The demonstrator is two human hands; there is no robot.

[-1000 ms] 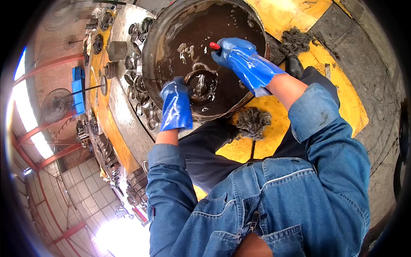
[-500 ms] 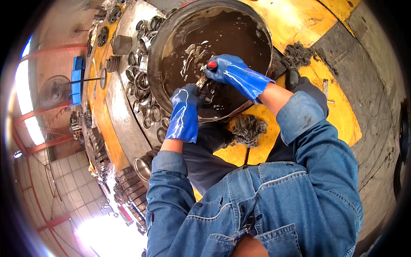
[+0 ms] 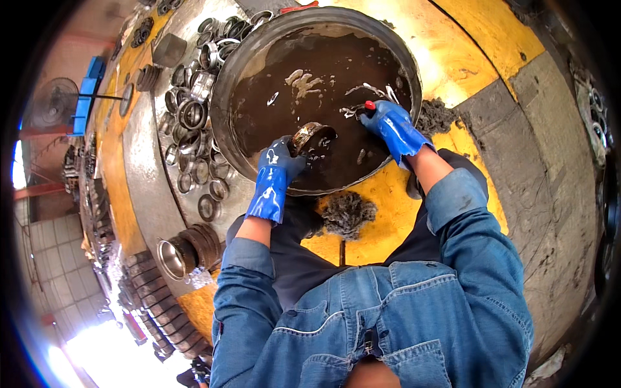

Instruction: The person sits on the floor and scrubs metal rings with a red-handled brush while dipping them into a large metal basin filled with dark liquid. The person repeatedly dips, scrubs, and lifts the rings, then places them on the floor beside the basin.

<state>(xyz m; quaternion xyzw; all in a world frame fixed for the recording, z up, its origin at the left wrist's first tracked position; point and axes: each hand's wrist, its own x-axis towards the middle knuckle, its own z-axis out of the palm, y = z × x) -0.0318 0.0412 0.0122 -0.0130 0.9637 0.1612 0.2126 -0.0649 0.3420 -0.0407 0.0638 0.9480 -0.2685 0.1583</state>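
My left hand (image 3: 278,163), in a blue rubber glove, grips a wet metal ring (image 3: 303,134) by its left side. The ring is tilted low over a round dark basin (image 3: 220,97), and its lower part blends into the dark brown liquid (image 3: 323,58). To the right, my right hand (image 3: 389,121), gloved the same way, is closed around a red-ended handle (image 3: 369,105). The working end of that tool is hard to make out against the liquid, so its kind does not show. A gap of liquid separates the ring from the tool.
Many metal rings (image 3: 193,115) lie on the metal sheet left of the basin. Larger rings (image 3: 173,258) stand stacked at lower left. Grey fibre clumps (image 3: 348,215) sit on the yellow floor between my legs and right of the basin. A fan (image 3: 55,103) stands far left.
My right hand has moved right with the red-ended tool, away from the ring. The ring in my left hand now shows more plainly. The whole view has shifted slightly.
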